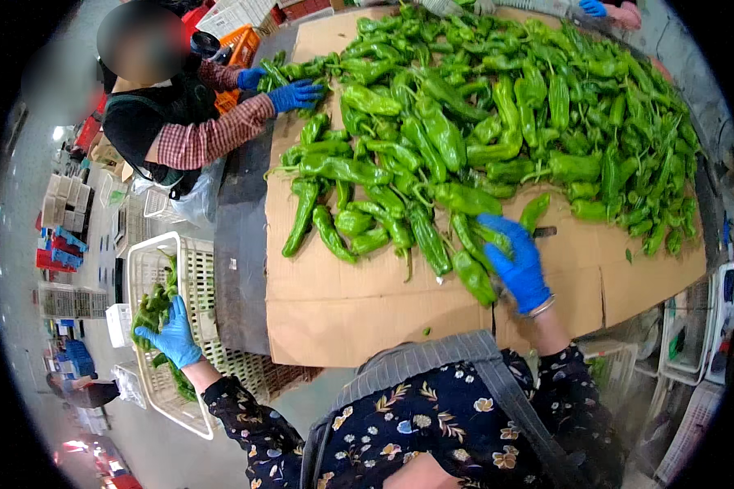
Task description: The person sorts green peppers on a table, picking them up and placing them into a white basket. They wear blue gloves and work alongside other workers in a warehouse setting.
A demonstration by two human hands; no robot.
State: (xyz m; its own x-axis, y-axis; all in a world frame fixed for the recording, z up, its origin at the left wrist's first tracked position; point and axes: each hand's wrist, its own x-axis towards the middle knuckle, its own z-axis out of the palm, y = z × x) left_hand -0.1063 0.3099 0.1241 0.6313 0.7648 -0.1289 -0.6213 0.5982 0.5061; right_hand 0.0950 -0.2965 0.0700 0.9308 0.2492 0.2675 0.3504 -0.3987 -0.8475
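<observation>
A broad heap of long green peppers (446, 134) is spread over flattened cardboard (367, 330) on the table before me. My right hand (517, 263), in a blue glove, is at the near edge of the heap, its fingers closed around a green pepper (495, 238). Another pepper (473, 278) lies just beside it. On the left, my left hand (174, 333), in a lighter blue glove, reaches over a white slatted plastic crate (196, 269). Its thumb and fingers are spread, close to green peppers (153, 308) in the crate.
Across the table's left corner, a co-worker's blue-gloved hand (296, 96) touches peppers. An orange crate (241, 46) stands behind that person. The dark table edge (241, 293) borders the cardboard beside my crate. White crates (688, 336) stand at the right. Stacked crates (67, 198) stand on the floor farther left.
</observation>
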